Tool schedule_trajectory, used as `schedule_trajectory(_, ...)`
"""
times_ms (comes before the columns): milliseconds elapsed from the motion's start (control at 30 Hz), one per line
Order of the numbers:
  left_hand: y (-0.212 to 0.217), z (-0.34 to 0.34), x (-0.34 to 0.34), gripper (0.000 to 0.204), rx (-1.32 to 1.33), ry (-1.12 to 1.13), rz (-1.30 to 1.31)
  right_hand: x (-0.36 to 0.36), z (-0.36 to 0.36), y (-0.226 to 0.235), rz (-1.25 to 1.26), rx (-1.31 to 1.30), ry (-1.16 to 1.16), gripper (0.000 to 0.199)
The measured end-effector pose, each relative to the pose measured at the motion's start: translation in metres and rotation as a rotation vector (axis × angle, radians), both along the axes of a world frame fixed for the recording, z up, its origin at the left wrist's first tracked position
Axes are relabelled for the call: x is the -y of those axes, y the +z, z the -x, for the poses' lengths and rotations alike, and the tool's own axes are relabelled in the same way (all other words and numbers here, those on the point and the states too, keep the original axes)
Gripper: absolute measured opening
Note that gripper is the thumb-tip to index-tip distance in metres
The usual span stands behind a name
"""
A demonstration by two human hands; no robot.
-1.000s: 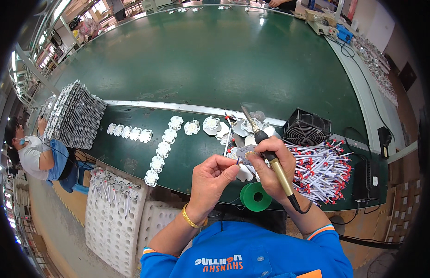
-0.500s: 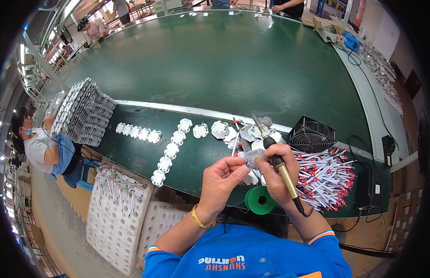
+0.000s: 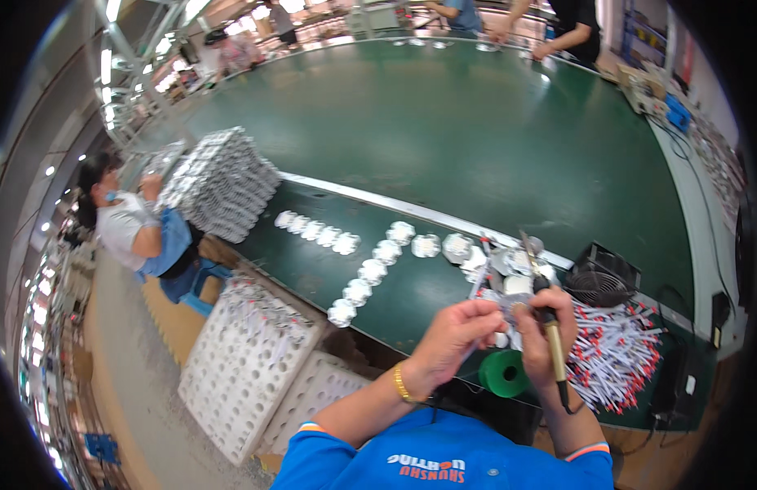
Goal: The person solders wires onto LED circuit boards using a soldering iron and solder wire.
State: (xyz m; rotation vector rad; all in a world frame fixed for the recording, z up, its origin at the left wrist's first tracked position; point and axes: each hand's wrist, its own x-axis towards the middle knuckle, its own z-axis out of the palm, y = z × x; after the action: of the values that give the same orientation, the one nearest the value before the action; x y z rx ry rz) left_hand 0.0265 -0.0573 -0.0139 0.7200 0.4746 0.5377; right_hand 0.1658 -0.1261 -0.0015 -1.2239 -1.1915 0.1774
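My right hand is closed around a soldering iron with a gold handle, its tip pointing up and away. The same hand's thumb and fingers also pinch a small silvery disc-shaped board. My left hand is closed in a pinch at that board's left edge; motion blur hides what lies between its fingertips. Just beyond the hands is a heap of metal discs and white boards. To the right lies a large pile of white wire leads with red ends. A green spool sits below my hands.
A black fan stands beyond the wire pile. White boards lie in rows on the green table. Farther left are a tall stack of plates and a seated person. White perforated foam slabs stand below the table edge.
The view has swung left, so the table and piles appear farther right. Both hands stay together at the board, and the soldering iron remains in my right hand.
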Motion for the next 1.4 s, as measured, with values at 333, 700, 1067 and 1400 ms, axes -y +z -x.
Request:
schedule_trajectory(333,-0.006,-0.011,0.015,0.016,-0.134,0.261,-0.362,0.002,0.005,-0.006,0.031,-0.109,-0.026,0.021)
schedule_trajectory(700,0.000,-0.015,0.021,0.012,-0.238,0.394,-0.614,-0.002,0.008,-0.007,-0.042,0.094,-0.082,0.019)
schedule_trajectory(1067,-0.010,-0.020,0.018,0.008,-0.012,0.326,-0.348,0.002,0.008,-0.003,-0.069,0.139,-0.103,0.020)
schedule_trajectory(1400,-0.005,-0.004,0.006,0.018,-0.071,0.170,-0.108,-0.003,0.002,-0.005,-0.002,-0.007,-0.012,0.022)
